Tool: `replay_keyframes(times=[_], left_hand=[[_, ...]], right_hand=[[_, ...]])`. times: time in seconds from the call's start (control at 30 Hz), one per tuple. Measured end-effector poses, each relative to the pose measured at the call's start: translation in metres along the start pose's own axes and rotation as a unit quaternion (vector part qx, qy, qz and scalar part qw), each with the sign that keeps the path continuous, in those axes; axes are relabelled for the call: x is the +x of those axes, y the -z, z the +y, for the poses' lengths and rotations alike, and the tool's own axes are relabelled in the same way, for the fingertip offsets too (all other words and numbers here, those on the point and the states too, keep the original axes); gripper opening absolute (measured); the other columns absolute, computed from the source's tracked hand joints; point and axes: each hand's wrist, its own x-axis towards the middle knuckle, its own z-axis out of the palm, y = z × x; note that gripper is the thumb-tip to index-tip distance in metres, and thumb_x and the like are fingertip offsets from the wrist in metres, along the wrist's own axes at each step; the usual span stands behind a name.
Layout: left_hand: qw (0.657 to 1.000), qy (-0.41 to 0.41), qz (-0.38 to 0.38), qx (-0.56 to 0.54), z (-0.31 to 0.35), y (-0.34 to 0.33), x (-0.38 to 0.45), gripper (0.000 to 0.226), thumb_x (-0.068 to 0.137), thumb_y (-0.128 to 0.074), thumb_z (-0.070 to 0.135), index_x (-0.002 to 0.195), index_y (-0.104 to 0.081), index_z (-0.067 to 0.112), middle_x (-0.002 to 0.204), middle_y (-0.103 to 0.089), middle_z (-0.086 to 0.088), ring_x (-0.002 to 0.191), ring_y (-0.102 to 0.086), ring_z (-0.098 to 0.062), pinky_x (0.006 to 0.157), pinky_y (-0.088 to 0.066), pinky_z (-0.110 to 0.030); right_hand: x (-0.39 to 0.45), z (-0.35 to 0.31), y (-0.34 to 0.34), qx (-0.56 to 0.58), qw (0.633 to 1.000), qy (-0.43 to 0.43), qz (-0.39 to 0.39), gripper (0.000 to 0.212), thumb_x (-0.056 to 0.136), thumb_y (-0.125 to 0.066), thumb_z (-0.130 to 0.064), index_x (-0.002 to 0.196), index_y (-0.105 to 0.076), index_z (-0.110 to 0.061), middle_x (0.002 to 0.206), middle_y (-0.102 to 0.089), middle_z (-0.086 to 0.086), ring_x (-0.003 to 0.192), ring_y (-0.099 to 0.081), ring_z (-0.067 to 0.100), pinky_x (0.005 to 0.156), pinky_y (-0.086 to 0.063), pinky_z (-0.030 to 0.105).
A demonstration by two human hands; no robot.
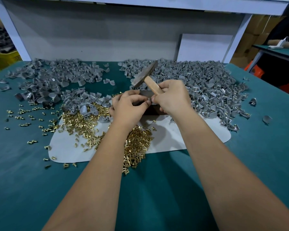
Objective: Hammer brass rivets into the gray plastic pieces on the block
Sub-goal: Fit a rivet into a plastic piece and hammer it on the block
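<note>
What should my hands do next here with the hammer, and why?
Probably finish seating the small piece on the block, then draw the fingertips clear before striking. The left hand pinches it right beside the right hand, which holds the hammer with its head raised just above the block. Whether a rivet is already in place is hidden.

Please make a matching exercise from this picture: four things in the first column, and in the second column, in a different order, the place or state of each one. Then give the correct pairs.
Things
1. hammer with wooden handle and dark metal head
2. heap of small brass rivets
3. largest pile of gray plastic pieces
4. flat pale gray mat

Places or states
A. lies flat on the teal table top
B. spread behind the right hand at the far right
C. gripped by the right hand, head raised
D. scattered left of the left hand

Pairs: 1-C, 2-D, 3-B, 4-A
</note>
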Motion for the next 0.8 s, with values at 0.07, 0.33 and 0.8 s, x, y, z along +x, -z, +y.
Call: replay_keyframes(times=[0.07, 0.33, 0.8], left_hand=[[1.000, 0.000, 0.001, 0.000, 0.000, 0.000, 0.000, 0.023, 0.084, -0.073, 0.040, 0.073, -0.059, 0.055, 0.111, -0.052, 0.026, 0.130, -0.029, -0.020, 0.110, -0.022, -0.048], [1.000, -0.004, 0.004, 0.012, -0.001, 0.000, 0.001, 0.028, 0.084, -0.072, 0.041, 0.068, -0.056, 0.057, 0.111, -0.052, 0.028, 0.132, -0.030, -0.020, 0.111, -0.021, -0.047], [0.999, 0.004, -0.003, 0.038, -0.002, -0.002, 0.001, 0.009, 0.085, -0.071, 0.046, 0.082, -0.063, 0.049, 0.131, -0.056, 0.021, 0.133, -0.028, -0.021, 0.108, -0.020, -0.045]], right_hand=[[0.000, 0.000, 0.000, -0.013, 1.000, 0.014, 0.001, 0.024, 0.071, -0.074, -0.010, 0.069, -0.057, -0.028, 0.082, -0.070, 0.000, 0.072, -0.066, 0.029, 0.069, -0.058, 0.051], [0.002, 0.001, 0.002, -0.057, 0.997, 0.053, -0.011, 0.019, 0.072, -0.073, -0.013, 0.088, -0.067, -0.021, 0.082, -0.069, 0.002, 0.080, -0.065, 0.025, 0.077, -0.056, 0.042], [0.014, -0.001, 0.004, -0.045, 0.997, 0.018, -0.058, 0.015, 0.072, -0.077, -0.011, 0.078, -0.064, -0.015, 0.073, -0.069, 0.012, 0.045, -0.051, 0.020, 0.052, -0.050, 0.034]])
